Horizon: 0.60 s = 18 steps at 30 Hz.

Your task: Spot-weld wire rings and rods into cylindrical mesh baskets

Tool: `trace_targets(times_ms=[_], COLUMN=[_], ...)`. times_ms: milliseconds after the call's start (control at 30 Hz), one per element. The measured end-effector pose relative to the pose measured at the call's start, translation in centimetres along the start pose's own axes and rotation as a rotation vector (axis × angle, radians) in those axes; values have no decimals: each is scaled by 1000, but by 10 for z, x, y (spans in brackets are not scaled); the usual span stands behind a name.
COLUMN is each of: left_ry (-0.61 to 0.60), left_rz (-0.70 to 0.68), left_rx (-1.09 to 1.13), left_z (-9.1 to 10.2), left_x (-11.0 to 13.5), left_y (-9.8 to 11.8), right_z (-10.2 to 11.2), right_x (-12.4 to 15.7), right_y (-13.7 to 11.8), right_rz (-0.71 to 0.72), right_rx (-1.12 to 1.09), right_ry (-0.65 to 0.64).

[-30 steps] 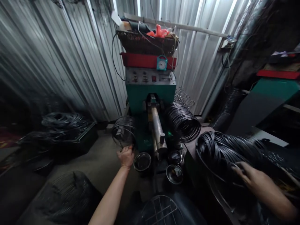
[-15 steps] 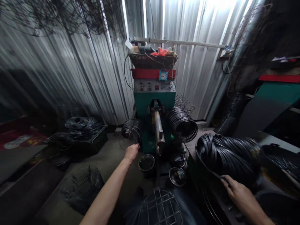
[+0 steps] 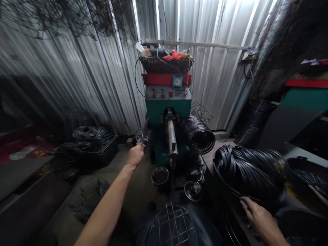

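Note:
My left hand [image 3: 135,156] reaches out to the dark wire rings [image 3: 146,136] stacked at the left side of the green machine. Its fingers are closed at the front of that stack, and what they grip is blurred. At the lower right, my right hand [image 3: 258,213] pinches the edge of a dark wire ring [image 3: 232,188] that leans out from a big bundle of black rings [image 3: 248,167]. A round wire grid [image 3: 173,225] with crossed bars lies across my lap.
Ahead stands the green machine [image 3: 153,111] with a metal arm [image 3: 171,136] jutting towards me. More rings [image 3: 198,135] hang at its right. Bowls [image 3: 160,176] sit below. A wire coil [image 3: 88,200] and a loaded crate [image 3: 93,153] are at left, a black basin [image 3: 307,174] at right.
My left hand has moved left and up to the ring stack, where a loose ring hung by its fingers before. My right hand has shifted slightly down, still pinching its ring.

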<state>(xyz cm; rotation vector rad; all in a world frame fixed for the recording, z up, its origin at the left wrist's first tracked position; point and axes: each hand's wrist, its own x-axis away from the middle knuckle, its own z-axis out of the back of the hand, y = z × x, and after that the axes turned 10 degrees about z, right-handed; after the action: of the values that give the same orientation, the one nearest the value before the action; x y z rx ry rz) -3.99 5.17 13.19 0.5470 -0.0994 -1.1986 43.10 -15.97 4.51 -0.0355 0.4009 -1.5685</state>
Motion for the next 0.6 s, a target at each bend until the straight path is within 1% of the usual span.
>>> trace_targets(times_ms=[67,133,200,267,300,367,433,467,500,533,567,600], left_ry=[48,46,-12,-120,-204,-446,-684,-777,-840,-871,-896,-878], left_rz=[120,252,357,433,475,580,685,716,726,722,712,717], left_rx=[55,99,141,222,291,528,648,692,742,786,822,849], left_z=[17,31,38,35,30,14,-8,-20,-31,-42,-53,-61], left_x=[-5,-4,6,29,46,89,139,164,187,208,227,242], left_y=[-16,-42,-73,-102,-114,-132,-140,-142,-142,-140,-138,-134], right_z=[6,15,27,39,45,52,49,42,32,17,0,-20], right_x=[0,1,1,1,1,-1,-5,-6,-8,-10,-11,-12], right_y=[-3,-8,-16,-26,-33,-50,-73,-87,-102,-116,-131,-144], right_rz=[1,6,20,48,58,46,-4,-30,-45,-58,-49,-28], right_rx=[18,22,2,-67,-124,-271,-447,-544,-643,-738,-822,-886], right_ry=[13,31,77,126,140,159,173,167,144,112,43,-11])
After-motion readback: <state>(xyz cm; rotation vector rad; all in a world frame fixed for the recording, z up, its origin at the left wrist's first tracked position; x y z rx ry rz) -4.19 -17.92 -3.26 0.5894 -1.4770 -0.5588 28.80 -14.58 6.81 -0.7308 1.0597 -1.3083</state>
